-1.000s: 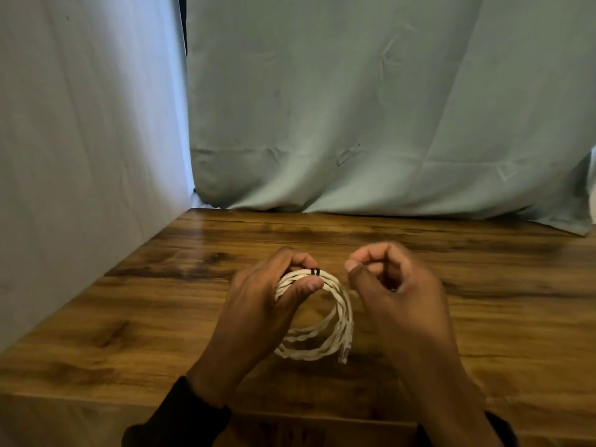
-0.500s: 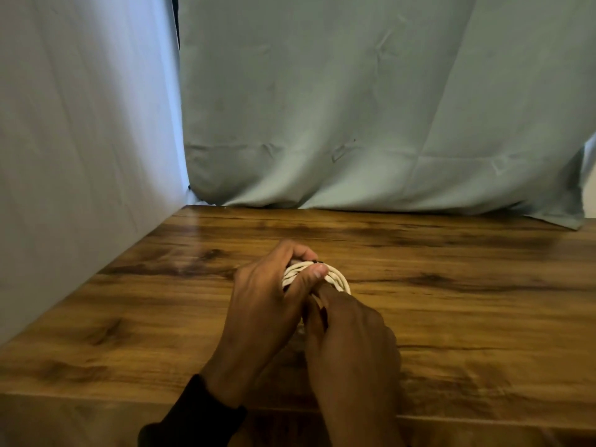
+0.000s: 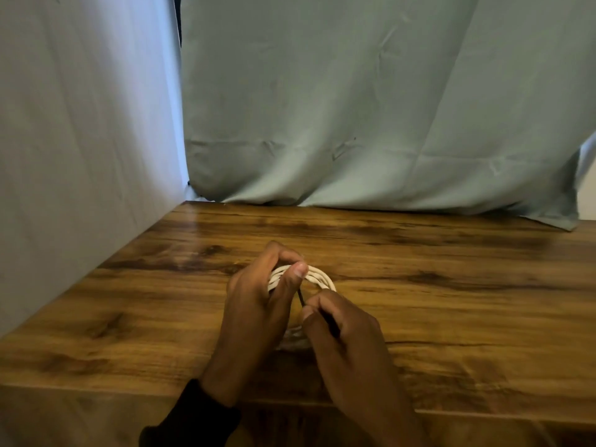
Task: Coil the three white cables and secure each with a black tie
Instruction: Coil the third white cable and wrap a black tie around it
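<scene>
A coiled white cable [image 3: 317, 276] is held just above the wooden table [image 3: 451, 301], near its front middle. My left hand [image 3: 261, 304] pinches the top of the coil, thumb pressed over the loops. My right hand [image 3: 342, 333] sits in front of the coil's lower half and grips the end of a thin black tie [image 3: 301, 298], which runs taut from the coil's top down to my thumb and finger. The lower part of the coil is mostly hidden behind my hands. No other cables are in view.
A pale blue-grey cloth [image 3: 354, 108] hangs behind the table, and a white cloth wall [image 3: 80, 140] closes the left side. The table's front edge [image 3: 96, 390] runs just below my wrists.
My right hand came in from the right of the coil, took hold of the black tie's end and drew it down toward me. My left hand kept its pinch on the coil.
</scene>
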